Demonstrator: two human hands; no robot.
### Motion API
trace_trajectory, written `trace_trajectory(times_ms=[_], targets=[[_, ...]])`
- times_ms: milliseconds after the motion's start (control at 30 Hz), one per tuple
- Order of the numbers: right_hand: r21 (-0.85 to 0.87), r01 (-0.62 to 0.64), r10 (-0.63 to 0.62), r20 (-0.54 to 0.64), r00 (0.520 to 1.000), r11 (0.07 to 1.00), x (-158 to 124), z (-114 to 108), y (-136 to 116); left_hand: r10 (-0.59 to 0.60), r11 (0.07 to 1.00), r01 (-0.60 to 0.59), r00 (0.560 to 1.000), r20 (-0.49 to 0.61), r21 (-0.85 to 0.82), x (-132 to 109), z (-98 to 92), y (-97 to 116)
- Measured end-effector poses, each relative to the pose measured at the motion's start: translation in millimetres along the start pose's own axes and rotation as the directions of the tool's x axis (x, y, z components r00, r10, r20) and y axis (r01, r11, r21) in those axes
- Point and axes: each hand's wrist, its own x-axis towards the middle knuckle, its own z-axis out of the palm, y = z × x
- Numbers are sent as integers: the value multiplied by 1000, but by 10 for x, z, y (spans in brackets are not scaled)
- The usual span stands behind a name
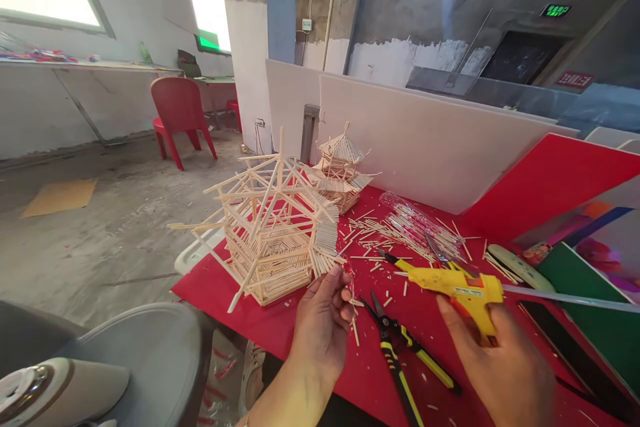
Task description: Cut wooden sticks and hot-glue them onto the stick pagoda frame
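My left hand point(324, 320) is closed, thumb and fingers pinched on the end of a thin wooden stick point(341, 259) at the lower right roof edge of a wooden stick pavilion model point(270, 240). That model has an open frame roof, with one side covered by a row of close-set sticks point(326, 230). In my right hand point(500, 367) is a yellow glue gun point(457, 285), its nozzle pointing left, apart from the model. A clear glue stick point(570, 297) juts from its back. Between my hands, pruning shears point(395, 340) lie with blades parted.
A smaller finished-looking stick pavilion point(343, 163) stands behind. Loose sticks point(370, 233) and a plastic bag of sticks point(423, 227) cover part of the red table point(280, 327). Pliers point(395, 259) lie behind the glue gun. At left are a grey stool point(155, 353) and a red chair point(179, 107).
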Motion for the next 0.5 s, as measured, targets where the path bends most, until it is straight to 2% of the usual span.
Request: trace_trajectory(times_ms=[67,100,167,233,300,333,400,433,467,500], targets=[[32,-177,172,135,976,984,-151,44,316,5,1000,-5,1000,-16,2,-9,21,16],[50,-279,262,224,939,959,-229,73,486,6,1000,-6,1000,-23,3,-15,35,26],[68,-489,432,375,820,870,-381,143,821,6,1000,-6,999,-34,6,-30,67,49],[31,-640,555,468,688,767,-517,221,1109,11,1000,-10,999,-50,11,-49,98,72],[-35,-691,615,490,618,722,-622,295,1313,18,1000,-17,998,-68,21,-68,123,93],[-64,-694,628,491,604,717,-660,325,1380,18,999,-15,997,-78,29,-76,133,101],[-75,-670,609,500,616,739,-702,360,1447,9,999,-4,995,-101,50,-85,144,111],[-62,-637,574,508,642,768,-706,360,1452,3,998,4,993,-115,62,-86,147,113],[-38,-584,523,496,694,811,-698,347,1438,-1,997,11,992,-128,74,-84,147,115],[0,-504,449,457,768,863,-678,322,1406,-3,996,15,990,-138,87,-80,145,116]])
